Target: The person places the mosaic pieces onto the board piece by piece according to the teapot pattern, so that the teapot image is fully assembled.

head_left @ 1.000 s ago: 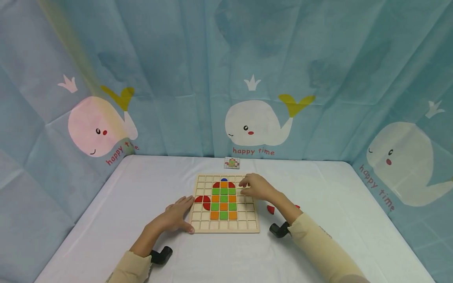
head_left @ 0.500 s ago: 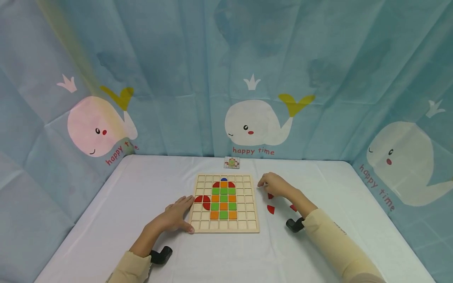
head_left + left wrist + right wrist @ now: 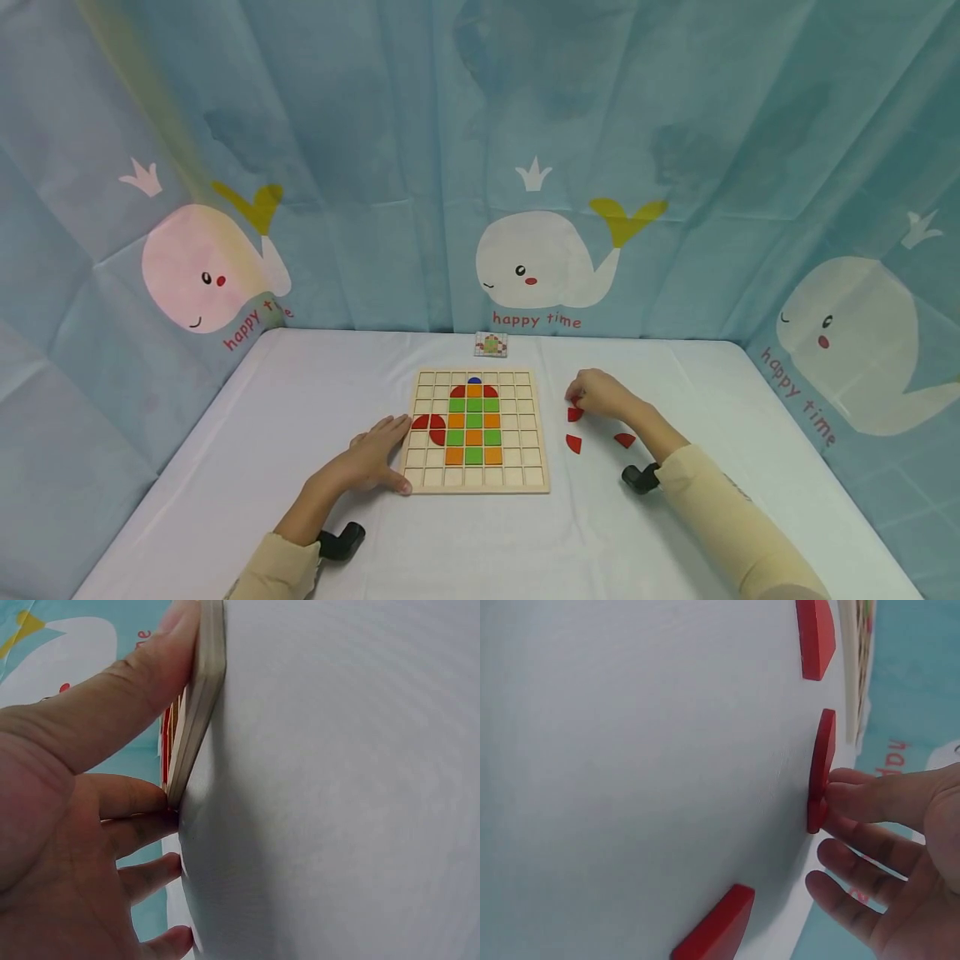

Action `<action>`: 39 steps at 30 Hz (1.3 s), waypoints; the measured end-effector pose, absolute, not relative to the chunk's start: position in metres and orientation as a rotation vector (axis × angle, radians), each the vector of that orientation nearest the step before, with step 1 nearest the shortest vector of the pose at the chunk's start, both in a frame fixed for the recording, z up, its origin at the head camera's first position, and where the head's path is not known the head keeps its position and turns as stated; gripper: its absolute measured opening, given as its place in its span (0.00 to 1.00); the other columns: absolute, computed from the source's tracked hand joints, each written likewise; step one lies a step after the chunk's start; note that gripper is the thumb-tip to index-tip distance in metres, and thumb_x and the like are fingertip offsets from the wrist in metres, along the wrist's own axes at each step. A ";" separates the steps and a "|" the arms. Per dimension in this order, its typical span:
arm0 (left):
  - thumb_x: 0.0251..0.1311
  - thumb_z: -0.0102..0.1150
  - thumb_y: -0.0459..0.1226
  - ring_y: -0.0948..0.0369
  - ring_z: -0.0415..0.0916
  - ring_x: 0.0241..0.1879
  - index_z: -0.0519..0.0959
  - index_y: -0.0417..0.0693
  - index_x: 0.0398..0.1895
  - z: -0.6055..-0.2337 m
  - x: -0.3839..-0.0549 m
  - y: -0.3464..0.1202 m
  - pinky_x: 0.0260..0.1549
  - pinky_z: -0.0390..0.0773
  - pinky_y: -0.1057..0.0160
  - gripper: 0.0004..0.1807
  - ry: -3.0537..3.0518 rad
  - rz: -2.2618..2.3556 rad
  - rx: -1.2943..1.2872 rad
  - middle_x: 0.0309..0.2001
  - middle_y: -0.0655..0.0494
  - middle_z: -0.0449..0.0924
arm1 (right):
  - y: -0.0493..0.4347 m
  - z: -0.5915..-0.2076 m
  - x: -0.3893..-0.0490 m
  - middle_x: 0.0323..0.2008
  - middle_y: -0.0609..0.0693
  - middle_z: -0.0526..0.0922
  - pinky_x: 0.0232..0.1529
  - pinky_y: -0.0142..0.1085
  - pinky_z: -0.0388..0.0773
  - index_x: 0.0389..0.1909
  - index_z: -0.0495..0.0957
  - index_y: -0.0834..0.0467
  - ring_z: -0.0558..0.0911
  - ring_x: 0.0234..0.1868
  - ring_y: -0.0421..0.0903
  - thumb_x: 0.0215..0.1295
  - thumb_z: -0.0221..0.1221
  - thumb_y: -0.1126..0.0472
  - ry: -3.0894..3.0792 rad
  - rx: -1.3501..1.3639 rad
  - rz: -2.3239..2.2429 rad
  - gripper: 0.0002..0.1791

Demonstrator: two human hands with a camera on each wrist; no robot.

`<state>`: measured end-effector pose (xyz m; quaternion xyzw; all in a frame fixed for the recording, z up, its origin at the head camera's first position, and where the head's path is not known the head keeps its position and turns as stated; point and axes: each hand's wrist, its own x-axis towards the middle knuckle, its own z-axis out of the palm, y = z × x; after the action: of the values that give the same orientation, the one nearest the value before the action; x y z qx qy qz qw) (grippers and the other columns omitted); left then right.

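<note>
A square wooden grid board (image 3: 525,479) holds orange, green, red and blue pieces set in its cells. My left hand (image 3: 375,454) rests along the board's left edge. In the left wrist view, its thumb (image 3: 127,690) lies against the board's edge (image 3: 196,724) and its fingers are spread. To the right of the board, my right hand (image 3: 603,393) reaches down with thumb and forefinger at a red quarter-circle piece (image 3: 816,816), which they appear to pinch. Another red quarter-circle piece (image 3: 823,754) lies just in front of those fingertips and partly hides it.
Two more red quarter-circle pieces lie nearer the front, one left (image 3: 573,444) and one right (image 3: 625,440). Behind the board lies a small pattern card (image 3: 491,344). A blue whale-print curtain (image 3: 360,167) hangs around the white-covered table (image 3: 300,400).
My right hand has moved off the board, rightward to the loose red pieces, uncovering the board's right side. The left hand has stayed in place.
</note>
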<state>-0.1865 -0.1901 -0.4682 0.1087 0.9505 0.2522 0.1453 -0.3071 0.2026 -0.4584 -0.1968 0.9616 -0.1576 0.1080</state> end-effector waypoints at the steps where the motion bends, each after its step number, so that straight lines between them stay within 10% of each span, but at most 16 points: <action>1: 0.33 0.81 0.44 0.38 0.46 0.75 0.57 0.37 0.74 -0.468 -0.187 -0.190 0.68 0.48 0.30 0.61 2.736 0.728 0.310 0.75 0.39 0.54 | 0.203 -0.458 -0.307 0.34 0.50 0.81 0.43 0.39 0.78 0.38 0.87 0.59 0.74 0.35 0.44 0.57 0.59 0.71 2.831 -0.571 -0.460 0.11; 39: 0.35 0.80 0.45 0.39 0.45 0.76 0.56 0.38 0.74 -0.466 -0.186 -0.190 0.68 0.46 0.31 0.61 2.724 0.715 0.304 0.76 0.39 0.53 | 0.209 -0.453 -0.305 0.36 0.51 0.84 0.44 0.40 0.82 0.39 0.86 0.59 0.77 0.35 0.46 0.59 0.65 0.63 2.853 -0.406 -0.470 0.08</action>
<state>-0.1864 -0.1902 -0.4662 0.1060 0.9502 0.2494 0.1540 -0.3049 0.2092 -0.4529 -0.1383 0.9711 -0.1601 0.1107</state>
